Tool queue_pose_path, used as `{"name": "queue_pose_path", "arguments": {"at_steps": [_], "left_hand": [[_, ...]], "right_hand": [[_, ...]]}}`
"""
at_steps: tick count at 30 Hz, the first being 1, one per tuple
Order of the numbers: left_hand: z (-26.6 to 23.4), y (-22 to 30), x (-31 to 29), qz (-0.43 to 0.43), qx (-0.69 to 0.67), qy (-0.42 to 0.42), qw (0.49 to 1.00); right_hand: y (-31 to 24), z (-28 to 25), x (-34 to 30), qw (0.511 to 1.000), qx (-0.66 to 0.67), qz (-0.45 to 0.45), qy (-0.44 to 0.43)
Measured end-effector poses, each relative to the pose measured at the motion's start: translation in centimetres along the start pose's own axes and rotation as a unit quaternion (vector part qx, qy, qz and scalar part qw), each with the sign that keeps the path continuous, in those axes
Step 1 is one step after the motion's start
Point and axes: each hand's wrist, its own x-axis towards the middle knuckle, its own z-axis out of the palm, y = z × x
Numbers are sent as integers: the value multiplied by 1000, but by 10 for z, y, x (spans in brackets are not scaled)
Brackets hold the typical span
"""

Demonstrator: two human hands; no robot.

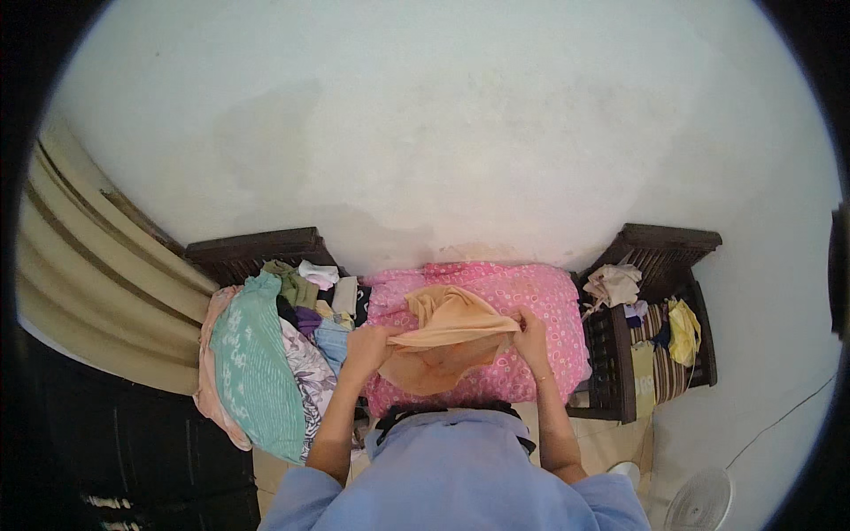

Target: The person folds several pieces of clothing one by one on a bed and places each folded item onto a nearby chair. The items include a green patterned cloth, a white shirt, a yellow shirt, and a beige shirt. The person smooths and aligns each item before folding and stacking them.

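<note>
A peach-orange piece of cloth (460,320) hangs stretched between my two hands, its far part bunched and its near part drooping. My left hand (372,347) pinches its left edge. At the opposite edge my right hand (531,334) grips it with closed fingers. The cloth is held over a pink patterned cushion (549,301), which shows all around it. Whether the cloth touches the cushion I cannot tell. Its exact kind of garment does not show.
Left lie a green striped cloth (252,354), a purple-patterned cloth (305,372) and several folded clothes. A dark wooden chair (620,354) at right carries a yellow cloth (683,332) and a beige cloth (613,285). A fan (699,500) stands lower right; a curtain (106,265) hangs left.
</note>
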Motion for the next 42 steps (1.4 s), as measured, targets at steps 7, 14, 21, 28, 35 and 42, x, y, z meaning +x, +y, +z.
{"name": "queue_pose_path", "arguments": {"at_steps": [7, 14, 21, 28, 35, 42], "left_hand": [[92, 19, 33, 146, -310, 41, 939], [122, 48, 45, 41, -446, -26, 894], [122, 73, 61, 24, -351, 93, 931], [129, 128, 37, 169, -417, -110, 886], [35, 141, 43, 158, -549, -290, 768], [69, 123, 45, -183, -816, -288, 465]], "right_hand": [[-33, 14, -23, 987, 147, 17, -58], [-14, 4, -37, 937, -234, -165, 201], [9, 21, -69, 938, -239, -250, -32], [93, 43, -59, 932, -281, 102, -203], [119, 30, -95, 923, -263, 104, -262], [126, 36, -90, 918, -242, 111, -293]]}}
